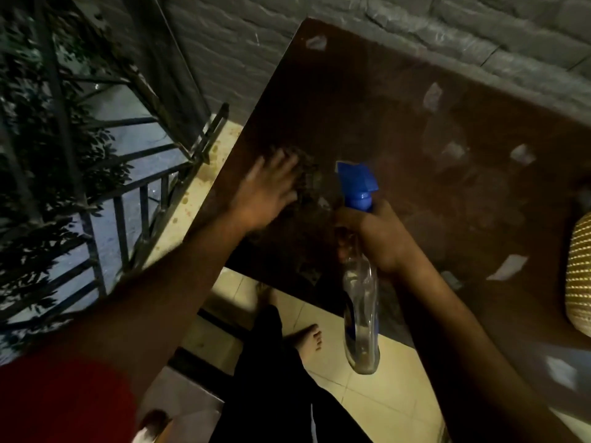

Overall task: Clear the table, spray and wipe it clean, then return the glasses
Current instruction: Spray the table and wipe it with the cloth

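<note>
Dim light, head view looking down. My left hand [271,190] lies flat on the dark brown table [399,129], fingers straight and spread, palm down near the table's left edge; it is motion-blurred, and a dark mottled patch shows under the fingertips — I cannot tell whether it is a cloth or wet surface. My right hand [374,238] grips the neck of the spray bottle [359,282], fingers curled round it just below the blue trigger head [356,183]. Bottle body is clear, hanging down past the near table edge over the tiled floor [367,401]; nozzle points out over the tabletop. Pale reflections scatter across the table. A yellow woven object [579,273] sits at the right edge. Metal railing [134,199] and foliage to the left, grey brick wall [447,30] behind.
</note>
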